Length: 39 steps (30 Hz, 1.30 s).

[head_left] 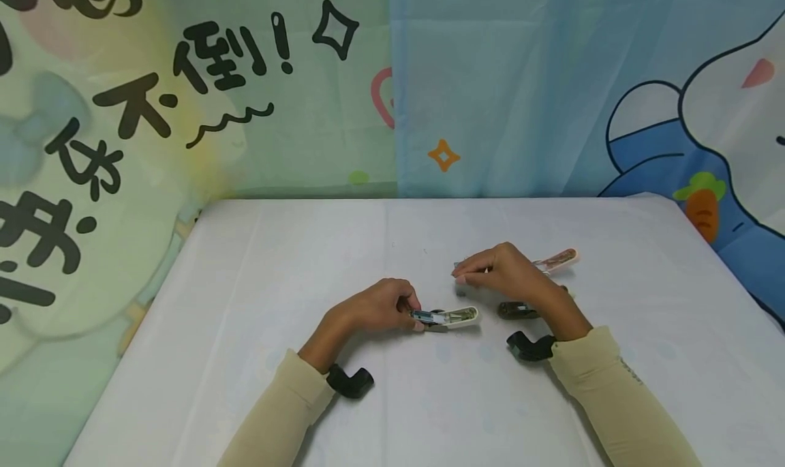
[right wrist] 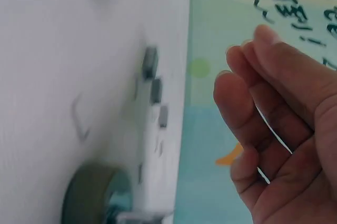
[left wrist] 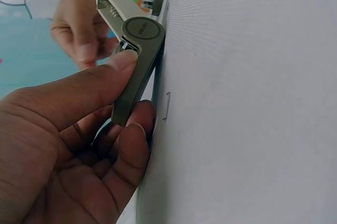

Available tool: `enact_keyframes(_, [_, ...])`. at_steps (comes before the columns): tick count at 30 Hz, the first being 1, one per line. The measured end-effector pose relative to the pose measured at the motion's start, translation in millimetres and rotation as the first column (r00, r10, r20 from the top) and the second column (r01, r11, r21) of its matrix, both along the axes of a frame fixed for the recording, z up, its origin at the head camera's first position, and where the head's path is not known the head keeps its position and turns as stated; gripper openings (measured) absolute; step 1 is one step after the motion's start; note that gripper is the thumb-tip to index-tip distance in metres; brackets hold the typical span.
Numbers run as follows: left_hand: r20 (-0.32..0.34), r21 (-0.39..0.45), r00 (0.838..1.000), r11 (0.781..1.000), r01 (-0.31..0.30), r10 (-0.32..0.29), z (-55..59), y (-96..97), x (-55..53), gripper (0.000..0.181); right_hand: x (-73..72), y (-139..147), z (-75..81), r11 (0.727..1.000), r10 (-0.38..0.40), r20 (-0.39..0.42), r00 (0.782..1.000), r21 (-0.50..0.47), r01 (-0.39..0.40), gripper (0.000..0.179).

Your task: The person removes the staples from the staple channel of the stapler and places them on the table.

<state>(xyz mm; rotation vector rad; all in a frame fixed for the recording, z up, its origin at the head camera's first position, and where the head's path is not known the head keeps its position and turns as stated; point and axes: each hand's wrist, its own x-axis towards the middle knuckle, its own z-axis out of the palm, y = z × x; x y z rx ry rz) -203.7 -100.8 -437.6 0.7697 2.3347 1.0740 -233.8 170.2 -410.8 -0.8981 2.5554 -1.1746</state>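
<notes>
My left hand (head_left: 381, 308) grips an olive-green stapler (left wrist: 146, 50) with its white-lined top arm swung up. The thumb presses at the staple channel, and the other fingers lie under the body. My right hand (head_left: 504, 273) hovers to the right, its fingers loosely bent and nothing visible between them in the right wrist view. Near its fingertips, several short staple strips (right wrist: 150, 63) lie on the table, blurred. A second opened stapler (head_left: 514, 310) rests under and beside the right wrist, partly hidden by the forearm; its light top arm (head_left: 559, 259) points away.
A white cloth covers the table (head_left: 245, 262). Loose staples lie on it, one staple (left wrist: 167, 106) near the left hand and another staple (right wrist: 80, 119) in the right wrist view. A printed curtain (head_left: 503, 58) hangs behind the far edge. Black wrist cameras (head_left: 351, 382) sit on both wrists.
</notes>
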Motion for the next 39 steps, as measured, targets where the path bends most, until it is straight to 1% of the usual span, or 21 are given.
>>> enact_keyframes(3, [0.004, -0.005, 1.0, 1.0, -0.007, 0.007, 0.0, 0.6, 0.0, 0.017, 5.8, -2.6, 6.7, 0.994, 0.101, 0.06, 0.993, 0.029, -0.102, 0.019])
enact_keyframes(6, [0.0, -0.01, 1.0, 1.0, -0.011, 0.011, 1.8, 2.0, 1.0, 0.017, 13.9, -1.2, 11.8, 0.975, 0.194, 0.15, 0.969, 0.084, -0.208, 0.029])
enact_keyframes(8, [-0.007, -0.012, 1.0, 1.0, -0.01, 0.01, 3.2, 3.7, 1.9, 0.017, 19.2, 1.9, 13.8, 0.964, 0.221, 0.19, 0.957, 0.108, -0.244, 0.031])
enact_keyframes(10, [-0.026, -0.02, 1.0, 1.0, -0.007, 0.006, 4.6, 6.2, 3.2, 0.016, 24.2, 5.6, 16.4, 0.959, 0.226, 0.204, 0.953, 0.125, -0.254, 0.029])
enact_keyframes(13, [-0.06, -0.041, 0.998, 0.999, -0.008, 0.006, 6.4, 12.0, 6.1, 0.016, 28.9, 10.3, 19.8, 0.959, 0.218, 0.193, 0.957, 0.137, -0.246, 0.023])
enact_keyframes(16, [-0.095, -0.061, 0.996, 0.998, -0.001, -0.005, 8.6, 20.5, 8.8, 0.016, 31.2, 14.5, 23.9, 0.959, 0.209, 0.181, 0.961, 0.152, -0.237, 0.021])
enact_keyframes(18, [-0.11, -0.067, 0.993, 0.997, 0.027, -0.035, 9.1, 28.1, 9.8, 0.017, 32.4, 19.0, 27.2, 0.957, 0.208, 0.174, 0.963, 0.168, -0.237, 0.02])
enact_keyframes(22, [-0.111, -0.07, 0.989, 0.993, 0.092, -0.1, 8.5, 46.2, 11.9, 0.017, 36.4, 32.3, 35.1, 0.951, 0.199, 0.169, 0.965, 0.206, -0.232, 0.02])
enact_keyframes(25, [-0.108, -0.077, 0.985, 0.989, 0.123, -0.131, 8.3, 59.6, 14.3, 0.017, 40.7, 44.2, 40.2, 0.95, 0.181, 0.184, 0.966, 0.221, -0.22, 0.021])
enact_keyframes(28, [-0.132, -0.084, 0.975, 0.982, 0.167, -0.178, 10.1, 72.1, 17.1, 0.015, 45.8, 55.9, 43.7, 0.951, 0.154, 0.192, 0.969, 0.238, -0.198, 0.022])
enact_keyframes(32, [-0.179, -0.097, 0.955, 0.97, 0.224, -0.238, 13.7, 88.2, 20.4, 0.013, 52.1, 70.4, 47.3, 0.951, 0.134, 0.17, 0.976, 0.256, -0.175, 0.021])
enact_keyframes(34, [-0.203, -0.11, 0.947, 0.967, 0.232, -0.25, 13.8, 96.0, 21.4, 0.013, 55.1, 76.9, 49.2, 0.953, 0.127, 0.16, 0.979, 0.255, -0.165, 0.021])
enact_keyframes(39, [-0.258, -0.144, 0.933, 0.965, 0.22, -0.251, 12.8, 114.1, 23.7, 0.016, 62.9, 91.5, 53.9, 0.957, 0.071, 0.152, 0.986, 0.268, -0.111, 0.022])
